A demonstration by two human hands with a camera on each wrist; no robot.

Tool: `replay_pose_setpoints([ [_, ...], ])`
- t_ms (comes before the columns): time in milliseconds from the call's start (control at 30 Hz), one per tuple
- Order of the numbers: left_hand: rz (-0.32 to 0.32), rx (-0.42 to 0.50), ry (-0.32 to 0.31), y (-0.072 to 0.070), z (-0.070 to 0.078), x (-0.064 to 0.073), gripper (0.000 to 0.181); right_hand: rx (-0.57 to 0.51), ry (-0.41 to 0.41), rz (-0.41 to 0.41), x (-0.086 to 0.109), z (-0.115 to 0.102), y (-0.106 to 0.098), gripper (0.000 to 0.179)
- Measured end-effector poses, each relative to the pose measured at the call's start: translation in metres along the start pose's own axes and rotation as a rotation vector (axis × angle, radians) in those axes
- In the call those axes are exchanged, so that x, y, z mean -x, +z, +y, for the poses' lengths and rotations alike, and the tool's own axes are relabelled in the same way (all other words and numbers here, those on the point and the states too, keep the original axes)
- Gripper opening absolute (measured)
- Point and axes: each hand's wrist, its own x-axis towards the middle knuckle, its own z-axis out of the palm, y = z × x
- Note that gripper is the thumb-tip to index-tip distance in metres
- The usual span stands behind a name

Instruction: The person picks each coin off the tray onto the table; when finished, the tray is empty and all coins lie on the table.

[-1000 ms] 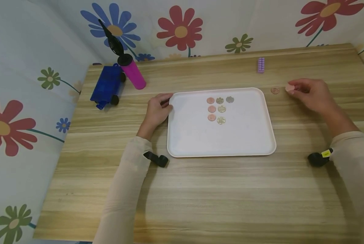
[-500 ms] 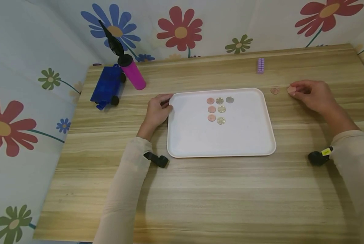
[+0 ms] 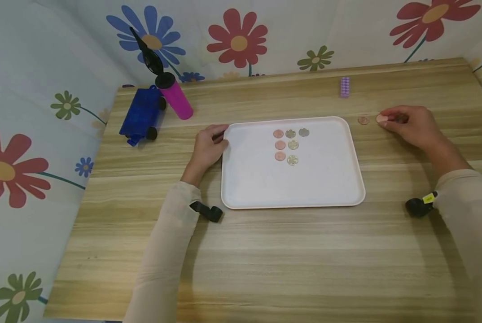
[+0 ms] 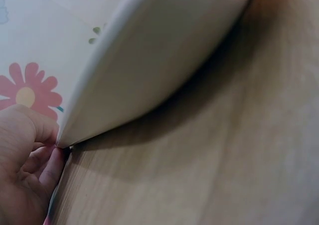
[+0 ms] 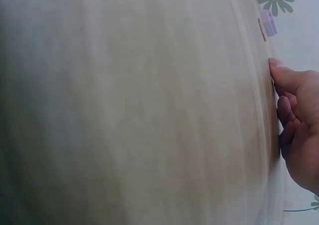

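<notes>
My left hand (image 3: pixel 208 148) grips the left edge of a white rectangular tray (image 3: pixel 326 188), thumb on one side of the rim and fingers under it in the left wrist view. On the tray lie copper coins (image 3: pixel 280 145), gold-coloured coins (image 3: pixel 293 145) and one silver coin (image 3: pixel 304 132), set out in columns. Right of the tray, my right hand (image 3: pixel 418 125) pinches a copper coin (image 3: pixel 381 118) between thumb and fingertips, low at the tabletop; the right wrist view hides this coin behind the hand. Another copper coin (image 3: pixel 363 120) lies flat between that hand and the tray.
A purple toy brick (image 3: pixel 344 87) stands behind the tray near the back edge. At the back left are a blue toy cart (image 3: pixel 142 112) with black wheels and a magenta cylinder (image 3: pixel 177 101) with a black top. A flowered cloth (image 3: pixel 281 40) hangs behind the wooden table (image 3: pixel 289 260).
My right hand, pinching the coin, shifts slightly right and then back left toward the coin on the table. The left hand and the tray stay put.
</notes>
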Motion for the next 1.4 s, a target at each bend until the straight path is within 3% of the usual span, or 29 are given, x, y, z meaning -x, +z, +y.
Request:
replay_pose_setpoints([
  [833, -0.002, 0.015, 0.001, 0.0001, 0.0004, 0.0001, 0.044, -0.046, 0.062, -0.026, -0.0001, -0.0072, 0.003, 0.056],
  [1400, 0.002, 0.013, 0.011, 0.001, -0.0018, -0.0007, 0.043, -0.071, 0.027, -0.009, 0.0007, -0.0058, 0.0041, 0.058],
])
